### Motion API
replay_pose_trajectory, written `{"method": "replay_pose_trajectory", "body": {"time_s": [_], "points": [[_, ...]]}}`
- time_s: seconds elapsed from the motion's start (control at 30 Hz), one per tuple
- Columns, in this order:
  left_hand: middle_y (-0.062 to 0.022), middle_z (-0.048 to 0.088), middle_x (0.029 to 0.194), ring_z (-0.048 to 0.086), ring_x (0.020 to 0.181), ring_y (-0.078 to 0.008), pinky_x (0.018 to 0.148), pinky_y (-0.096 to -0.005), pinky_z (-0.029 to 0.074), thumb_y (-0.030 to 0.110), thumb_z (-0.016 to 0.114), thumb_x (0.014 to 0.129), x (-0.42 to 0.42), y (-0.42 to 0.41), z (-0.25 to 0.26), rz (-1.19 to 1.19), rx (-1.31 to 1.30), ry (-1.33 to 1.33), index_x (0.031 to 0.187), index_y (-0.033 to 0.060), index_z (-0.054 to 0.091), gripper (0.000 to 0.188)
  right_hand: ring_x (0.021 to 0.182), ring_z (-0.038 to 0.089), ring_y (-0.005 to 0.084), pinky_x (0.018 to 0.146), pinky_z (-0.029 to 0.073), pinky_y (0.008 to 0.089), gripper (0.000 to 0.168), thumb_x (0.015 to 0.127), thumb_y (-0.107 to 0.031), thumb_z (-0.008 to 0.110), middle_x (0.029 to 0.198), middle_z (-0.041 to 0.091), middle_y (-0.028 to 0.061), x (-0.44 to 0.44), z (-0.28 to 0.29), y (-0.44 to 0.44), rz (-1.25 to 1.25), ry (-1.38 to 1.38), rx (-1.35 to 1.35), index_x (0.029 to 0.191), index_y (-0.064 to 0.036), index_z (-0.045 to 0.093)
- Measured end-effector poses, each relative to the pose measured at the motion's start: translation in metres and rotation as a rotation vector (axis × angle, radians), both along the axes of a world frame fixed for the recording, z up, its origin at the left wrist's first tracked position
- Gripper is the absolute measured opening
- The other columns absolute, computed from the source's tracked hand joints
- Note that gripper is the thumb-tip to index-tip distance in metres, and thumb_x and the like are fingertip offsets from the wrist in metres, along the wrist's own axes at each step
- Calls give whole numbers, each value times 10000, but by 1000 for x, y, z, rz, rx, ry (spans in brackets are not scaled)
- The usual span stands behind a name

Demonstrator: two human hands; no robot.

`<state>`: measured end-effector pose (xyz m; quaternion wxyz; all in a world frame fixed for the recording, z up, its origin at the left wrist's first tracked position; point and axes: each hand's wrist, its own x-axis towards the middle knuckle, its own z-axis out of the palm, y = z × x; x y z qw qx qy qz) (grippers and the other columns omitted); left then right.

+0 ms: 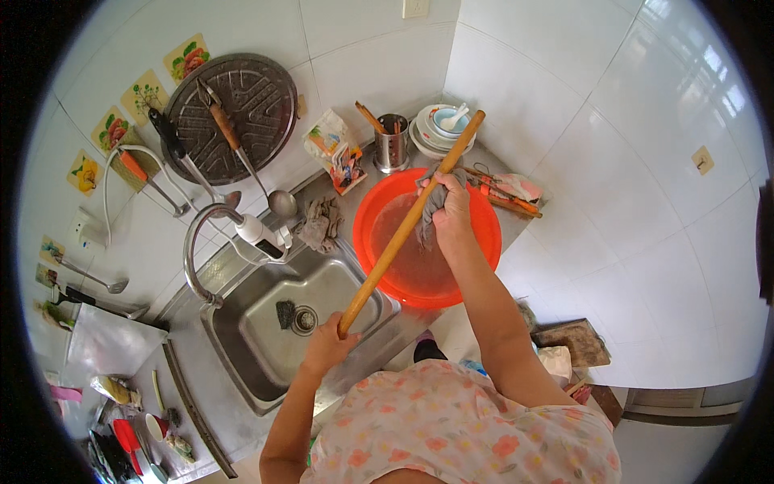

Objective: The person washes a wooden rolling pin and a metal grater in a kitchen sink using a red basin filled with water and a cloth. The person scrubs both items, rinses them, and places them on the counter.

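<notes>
A long wooden rolling pin (399, 242) slants across the view, over the sink's edge and an orange-red plastic basin (364, 233). My left hand (329, 343) grips its lower end above the front of the sink. Farther up the pin, my right hand (450, 202) presses a wet grey cloth (430, 212) around the wood, above the basin. A loose corner of the cloth hangs down towards the cloudy water (393, 212) in the basin. The pin's far end sticks out past the cloth, near some stacked dishes.
The steel sink (260, 339) with a dark scouring pad (285, 314) lies left of the basin, under a curved faucet (192, 254). Behind stand a chopstick holder (392, 148), stacked bowls (423, 142) and a printed bag (332, 148). A crumpled rag (320, 224) rests beside the sink. Ladles hang on the wall.
</notes>
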<state>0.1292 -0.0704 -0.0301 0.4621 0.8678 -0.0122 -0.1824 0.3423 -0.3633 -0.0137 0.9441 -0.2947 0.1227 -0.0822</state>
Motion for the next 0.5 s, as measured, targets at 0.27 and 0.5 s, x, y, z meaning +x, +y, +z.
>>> {"method": "replay_pose_trajectory", "body": {"time_s": [0.27, 0.5], "points": [[-166, 526, 651, 520, 565, -300, 552, -369, 430, 171, 692, 810, -1, 29, -30, -52, 70, -248, 929, 18, 535, 249, 736, 651, 312, 680, 544, 428, 316, 823, -170, 700, 823, 637, 124, -10, -81, -21, -113, 159, -680, 1041, 22, 576], [-178, 597, 717, 611, 686, -370, 609, -414, 473, 134, 664, 809, 18, -24, -2, 153, 127, -219, 1014, 29, 547, 258, 834, 610, 232, 723, 529, 394, 509, 788, -74, 675, 942, 589, 89, -35, -185, -63, 92, 423, -1413, 1261, -60, 488]]}}
